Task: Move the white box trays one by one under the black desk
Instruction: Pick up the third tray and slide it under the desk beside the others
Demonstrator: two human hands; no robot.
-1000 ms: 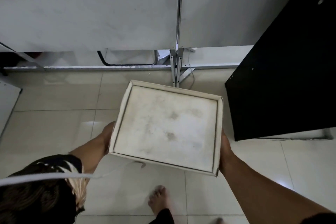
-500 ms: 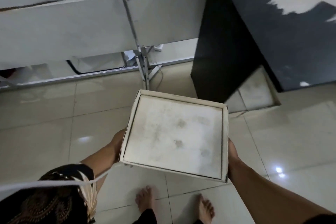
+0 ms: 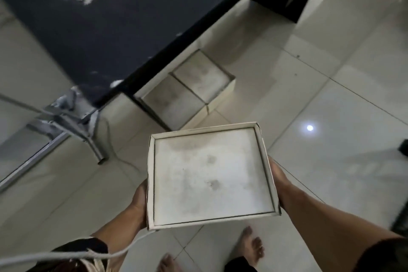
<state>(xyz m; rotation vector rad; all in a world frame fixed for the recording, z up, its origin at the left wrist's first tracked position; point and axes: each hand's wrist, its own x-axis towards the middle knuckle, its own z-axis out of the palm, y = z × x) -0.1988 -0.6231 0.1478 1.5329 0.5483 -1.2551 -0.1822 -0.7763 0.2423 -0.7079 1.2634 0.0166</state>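
1. Chrome-grey metal frame legs [image 3: 72,121] stand on the glossy pale tiled floor [image 3: 331,117] at far left, with a thin cable trailing beside them — a snag to step around.
2. Black-topped bench with white patches on its surface [image 3: 106,28] fills the upper left; its dark edge runs diagonally toward the upper right.
3. Left hand [image 3: 139,203] presses flat against the left wall of the carried tray, fingers hidden beneath it, so it is grasping the tray from the side and below.
4. Shallow white cardboard box tray with smudged grey marks inside [image 3: 209,174] is held level in mid-air, open side up, between both hands and well short of the bench.
5. Two similar white box trays [image 3: 189,93] already sit side by side on the floor, partly tucked under the bench edge — the nearer one just beside the bench's dark leg.
6. Right hand [image 3: 276,183] grips the tray's right wall in the same manner, mirroring the left.
7. Judgement: the step is the carry-in. It would go best by crouching low, keeping the tray level, and setting it down beside the two placed trays rather than on them, then sliding it under the overhang without knocking the neighbours or the leg. Bare feet are close below, so lower it, don't drop it.
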